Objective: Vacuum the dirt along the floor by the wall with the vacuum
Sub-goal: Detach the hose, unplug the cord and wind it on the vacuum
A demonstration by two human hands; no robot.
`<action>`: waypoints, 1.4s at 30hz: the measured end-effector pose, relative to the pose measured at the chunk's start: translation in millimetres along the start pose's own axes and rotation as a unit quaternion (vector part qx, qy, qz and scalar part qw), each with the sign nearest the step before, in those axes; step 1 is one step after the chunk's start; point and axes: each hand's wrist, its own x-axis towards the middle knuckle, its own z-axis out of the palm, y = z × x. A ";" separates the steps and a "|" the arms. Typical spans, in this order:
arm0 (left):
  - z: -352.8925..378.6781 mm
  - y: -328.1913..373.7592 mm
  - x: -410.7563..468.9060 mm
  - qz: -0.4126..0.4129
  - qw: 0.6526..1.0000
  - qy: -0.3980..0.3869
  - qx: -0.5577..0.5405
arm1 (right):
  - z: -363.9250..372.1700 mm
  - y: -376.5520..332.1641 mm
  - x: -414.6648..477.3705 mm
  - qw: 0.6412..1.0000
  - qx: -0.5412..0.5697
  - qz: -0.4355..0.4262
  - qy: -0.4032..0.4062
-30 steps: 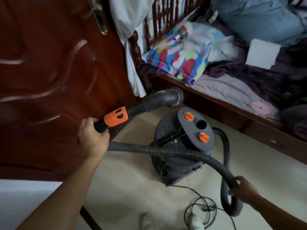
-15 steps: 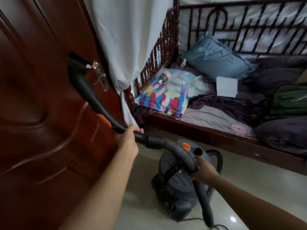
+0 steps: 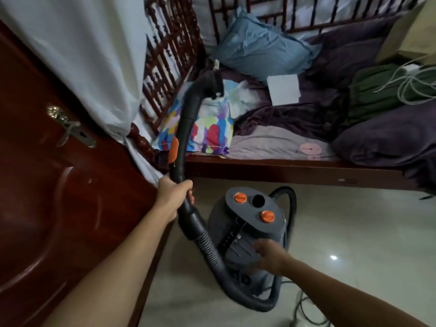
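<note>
A grey canister vacuum (image 3: 250, 223) with two orange knobs stands on the pale floor in front of the bed. My left hand (image 3: 173, 193) grips the black wand (image 3: 186, 128), which points up and away, its nozzle (image 3: 212, 82) raised over the bed's edge. An orange slider sits on the wand above my grip. The ribbed hose (image 3: 210, 253) curls from the wand down around the vacuum's front. My right hand (image 3: 269, 254) rests with spread fingers on the vacuum's top near its handle; it holds nothing.
A dark red wooden door (image 3: 47, 197) with a metal handle fills the left. A wooden bed (image 3: 283, 166) with pillows and blankets runs across the back. A white curtain (image 3: 82, 55) hangs by the bed's headboard. A power cord (image 3: 304, 310) lies on the tiled floor (image 3: 354, 232).
The wand swung from the door over toward the bed, nozzle still raised. My right hand let go of the hose and dropped onto the vacuum's top.
</note>
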 end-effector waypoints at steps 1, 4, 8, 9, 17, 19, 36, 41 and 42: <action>-2.4 0.2 8.4 0.014 0.998 -0.022 0.064 | -12.0 -0.5 -0.7 0.998 -0.012 -0.007 0.055; -6.9 2.6 29.7 0.039 0.969 -0.096 0.224 | -59.5 -14.5 -3.1 0.952 -0.018 -0.073 0.298; 3.8 7.1 48.9 0.065 0.920 -0.168 0.349 | -122.4 -62.0 4.1 0.800 -0.121 -0.286 0.514; 7.6 8.2 52.8 0.055 0.913 -0.201 0.351 | -134.1 -74.5 10.4 0.792 -0.171 -0.281 0.514; -10.3 -4.4 95.7 -0.005 0.836 -0.445 0.322 | -145.2 -123.2 80.9 0.865 -0.385 -0.052 0.317; -27.7 -25.8 111.8 -0.020 0.836 -0.478 0.269 | -133.9 -130.8 96.4 0.866 -0.384 -0.063 0.314; -66.0 -280.6 161.0 -0.236 0.918 -0.319 0.028 | -29.0 -17.9 72.8 0.876 -0.039 0.355 0.325; -28.9 -322.5 124.5 -0.255 0.923 -0.288 0.008 | 22.2 18.9 59.9 0.867 0.127 0.378 0.298; -23.3 -319.3 119.7 -0.241 0.931 -0.274 0.010 | 30.6 25.0 55.5 0.861 0.157 0.381 0.298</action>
